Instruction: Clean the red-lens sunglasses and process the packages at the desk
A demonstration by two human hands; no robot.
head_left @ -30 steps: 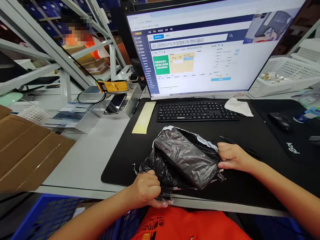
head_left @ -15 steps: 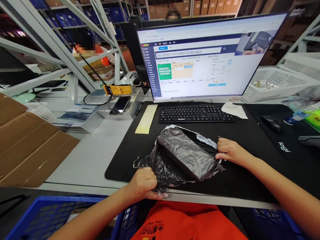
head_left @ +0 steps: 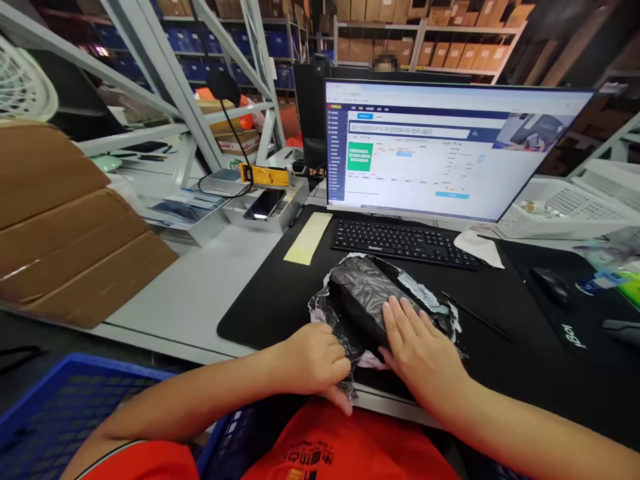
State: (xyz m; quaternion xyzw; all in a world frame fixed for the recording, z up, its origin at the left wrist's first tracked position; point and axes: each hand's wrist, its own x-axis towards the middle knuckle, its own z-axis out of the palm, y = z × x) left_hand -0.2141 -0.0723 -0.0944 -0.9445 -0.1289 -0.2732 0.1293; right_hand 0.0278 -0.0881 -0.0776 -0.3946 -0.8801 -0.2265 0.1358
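A torn plastic mailing bag (head_left: 420, 290), dark inside with a pale outer face, lies on the black desk mat at the front edge of the desk. Within its opening sits a box-shaped package wrapped in dark plastic (head_left: 361, 277). My left hand (head_left: 317, 360) is closed on the near left edge of the bag, crumpling it. Flat on top of the wrapped package rests my right hand (head_left: 423, 353), fingers stretched out. The package's near right part is hidden under that hand.
Behind the bag stand a keyboard (head_left: 400, 243) and a large monitor (head_left: 410, 180). A yellow paper strip (head_left: 309, 239) lies left, a thin dark stick (head_left: 477, 317) and a mouse (head_left: 551, 285) right. A cardboard box (head_left: 65, 233) is far left; a blue crate (head_left: 75, 407) sits below the desk.
My right hand has let go of the bag's right edge and moved left onto the wrapped package. My left hand still grips the bag. The camera view has turned left.
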